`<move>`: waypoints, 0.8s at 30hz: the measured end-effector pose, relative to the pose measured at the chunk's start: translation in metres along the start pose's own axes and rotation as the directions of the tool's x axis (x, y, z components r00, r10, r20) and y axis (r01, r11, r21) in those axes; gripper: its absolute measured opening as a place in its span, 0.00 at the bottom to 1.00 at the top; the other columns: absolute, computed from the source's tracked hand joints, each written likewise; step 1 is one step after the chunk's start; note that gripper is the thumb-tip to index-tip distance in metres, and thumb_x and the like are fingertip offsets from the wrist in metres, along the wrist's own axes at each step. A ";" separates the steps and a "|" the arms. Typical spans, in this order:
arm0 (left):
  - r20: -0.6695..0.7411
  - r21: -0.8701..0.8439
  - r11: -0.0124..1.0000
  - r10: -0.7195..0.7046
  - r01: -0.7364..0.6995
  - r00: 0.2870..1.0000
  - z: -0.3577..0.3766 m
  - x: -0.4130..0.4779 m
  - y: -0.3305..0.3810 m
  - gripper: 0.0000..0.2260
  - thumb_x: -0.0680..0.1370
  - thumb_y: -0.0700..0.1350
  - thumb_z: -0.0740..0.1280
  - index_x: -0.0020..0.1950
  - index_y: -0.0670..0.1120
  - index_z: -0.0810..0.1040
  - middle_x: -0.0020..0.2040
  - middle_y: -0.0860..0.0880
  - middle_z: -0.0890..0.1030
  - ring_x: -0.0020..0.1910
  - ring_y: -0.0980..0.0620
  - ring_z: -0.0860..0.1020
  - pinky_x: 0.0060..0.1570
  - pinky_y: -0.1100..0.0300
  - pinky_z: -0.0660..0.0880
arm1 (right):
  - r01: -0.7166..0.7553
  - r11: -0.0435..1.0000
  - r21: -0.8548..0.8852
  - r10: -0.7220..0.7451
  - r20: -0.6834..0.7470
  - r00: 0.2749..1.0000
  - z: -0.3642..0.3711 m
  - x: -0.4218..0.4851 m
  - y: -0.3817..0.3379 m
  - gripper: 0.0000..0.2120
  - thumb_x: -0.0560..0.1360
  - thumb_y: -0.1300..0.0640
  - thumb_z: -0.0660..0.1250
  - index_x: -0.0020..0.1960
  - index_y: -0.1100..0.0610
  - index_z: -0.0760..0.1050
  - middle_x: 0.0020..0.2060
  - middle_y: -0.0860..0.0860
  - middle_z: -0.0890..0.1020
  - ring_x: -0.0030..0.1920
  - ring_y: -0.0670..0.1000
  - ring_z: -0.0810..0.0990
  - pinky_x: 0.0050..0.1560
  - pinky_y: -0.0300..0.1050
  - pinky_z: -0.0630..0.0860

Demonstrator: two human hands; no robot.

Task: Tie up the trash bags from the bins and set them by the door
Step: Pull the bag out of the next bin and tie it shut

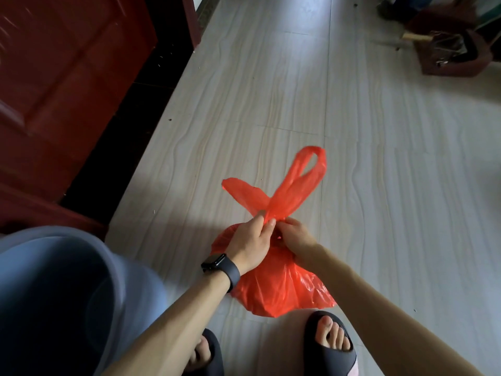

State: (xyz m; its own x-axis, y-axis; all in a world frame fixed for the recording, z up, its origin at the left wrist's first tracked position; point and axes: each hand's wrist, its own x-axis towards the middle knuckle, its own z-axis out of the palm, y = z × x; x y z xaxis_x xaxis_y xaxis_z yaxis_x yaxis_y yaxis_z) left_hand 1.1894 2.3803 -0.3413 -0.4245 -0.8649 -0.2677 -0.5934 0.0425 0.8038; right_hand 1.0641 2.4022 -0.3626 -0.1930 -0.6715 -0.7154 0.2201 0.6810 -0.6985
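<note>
Red thin plastic makes up the trash bag (pixel 276 289), which sits bulging on the floor just in front of the person's feet. Its two handle strips cross above its neck: one loop (pixel 311 169) stands up and away, and the other (pixel 238 189) slants off to the left. The left hand (pixel 254 240) pinches the strips between thumb and fingertips right where they cross. The right hand (pixel 295 240) has its fingers curled into the gathered plastic just beside it, and the two hands nearly touch. A dark watch (pixel 221 268) sits on the left wrist. Below the bag, two dark open-toed slippers (pixel 330 346) stand on either side of it. The floor (pixel 271 90) is pale tile with a wavy wood-grain pattern, lit in a broad band down the middle and shadowed toward the edges. A dark strip (pixel 130 126) runs along its left edge, and beyond that stands a red panelled door (pixel 67 77), near the bag but apart from it. A blue-grey garment (pixel 54 294) fills the lower left corner and hides the floor there. Far off at the upper right stands a blurred dark brown container (pixel 447 50), its contents unclear.
</note>
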 end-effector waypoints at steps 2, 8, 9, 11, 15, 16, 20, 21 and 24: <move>0.034 0.206 0.975 0.074 -0.079 0.997 0.000 0.004 -0.007 0.10 0.83 0.48 0.56 0.59 0.45 0.73 0.49 0.41 0.83 0.50 0.39 0.79 0.39 0.56 0.65 | -0.018 0.996 0.085 0.014 0.048 0.999 -0.005 -0.001 0.000 0.10 0.74 0.67 0.60 0.36 0.60 0.74 0.30 0.54 0.73 0.26 0.49 0.73 0.29 0.42 0.71; 0.132 0.706 0.652 0.263 -0.277 0.956 0.014 0.005 0.000 0.12 0.78 0.42 0.59 0.61 0.48 0.70 0.51 0.45 0.81 0.47 0.39 0.81 0.40 0.51 0.67 | -0.047 0.981 0.189 -0.007 0.272 0.962 -0.019 -0.004 -0.001 0.25 0.75 0.39 0.66 0.55 0.61 0.81 0.50 0.58 0.84 0.49 0.55 0.83 0.55 0.48 0.77; 0.145 0.726 0.613 0.305 -0.311 0.941 0.019 0.004 0.002 0.14 0.76 0.41 0.59 0.61 0.49 0.70 0.51 0.45 0.81 0.48 0.41 0.81 0.43 0.51 0.68 | -0.041 0.988 0.149 0.008 0.212 0.977 -0.020 -0.003 0.000 0.29 0.76 0.35 0.62 0.59 0.59 0.82 0.53 0.56 0.85 0.54 0.55 0.84 0.60 0.50 0.77; 0.148 0.717 0.601 0.364 -0.353 0.920 0.023 0.003 0.001 0.12 0.76 0.41 0.59 0.59 0.49 0.72 0.50 0.46 0.81 0.48 0.42 0.81 0.46 0.51 0.70 | -0.059 0.984 0.167 0.059 0.005 0.998 -0.018 0.000 0.000 0.27 0.77 0.35 0.63 0.57 0.57 0.81 0.49 0.54 0.86 0.51 0.54 0.85 0.59 0.51 0.78; 0.056 0.347 0.916 0.192 -0.200 0.980 0.014 0.006 -0.007 0.14 0.77 0.59 0.63 0.51 0.51 0.77 0.42 0.50 0.84 0.41 0.54 0.81 0.39 0.61 0.74 | -0.194 0.914 0.358 0.199 0.022 0.980 -0.025 0.000 -0.004 0.20 0.80 0.40 0.60 0.41 0.54 0.80 0.27 0.53 0.80 0.31 0.51 0.78 0.38 0.45 0.75; 0.095 0.229 0.970 0.057 -0.077 0.994 0.010 0.007 -0.008 0.16 0.74 0.63 0.66 0.47 0.50 0.79 0.38 0.52 0.83 0.37 0.59 0.80 0.37 0.66 0.73 | -0.214 0.895 0.392 0.205 0.065 0.977 -0.026 -0.004 -0.005 0.20 0.80 0.41 0.60 0.39 0.53 0.78 0.26 0.53 0.78 0.29 0.51 0.76 0.36 0.44 0.74; 0.369 -0.153 0.965 -0.144 0.213 0.918 -0.002 0.017 -0.017 0.20 0.73 0.61 0.70 0.38 0.43 0.80 0.30 0.50 0.81 0.30 0.52 0.79 0.40 0.55 0.77 | -0.247 0.867 0.433 0.159 0.229 0.960 -0.035 -0.010 0.000 0.21 0.78 0.51 0.59 0.29 0.56 0.75 0.24 0.55 0.73 0.25 0.50 0.72 0.36 0.45 0.75; 0.408 -0.201 0.946 -0.156 0.256 0.900 -0.003 0.020 -0.018 0.19 0.75 0.57 0.70 0.40 0.40 0.80 0.28 0.49 0.79 0.29 0.52 0.77 0.39 0.58 0.74 | -0.251 0.867 0.431 0.142 0.268 0.953 -0.038 -0.011 0.002 0.22 0.79 0.52 0.59 0.28 0.57 0.76 0.24 0.54 0.73 0.26 0.49 0.72 0.39 0.46 0.76; 0.512 -0.355 0.813 -0.245 0.462 0.824 -0.006 0.027 -0.024 0.14 0.77 0.49 0.69 0.43 0.38 0.82 0.28 0.47 0.71 0.28 0.52 0.71 0.36 0.61 0.69 | -0.240 0.879 0.412 0.085 0.359 0.929 -0.048 -0.018 0.002 0.19 0.80 0.50 0.60 0.43 0.61 0.83 0.36 0.59 0.81 0.38 0.54 0.82 0.48 0.50 0.81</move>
State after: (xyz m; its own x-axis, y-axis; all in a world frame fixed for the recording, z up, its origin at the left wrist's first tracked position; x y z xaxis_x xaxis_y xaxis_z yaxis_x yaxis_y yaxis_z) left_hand 1.1958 2.3531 -0.3646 -0.5545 -0.4668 -0.6889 -0.4354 -0.5427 0.7182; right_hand 1.0216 2.4292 -0.3518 0.1826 -0.6711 -0.7186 0.6338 0.6391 -0.4358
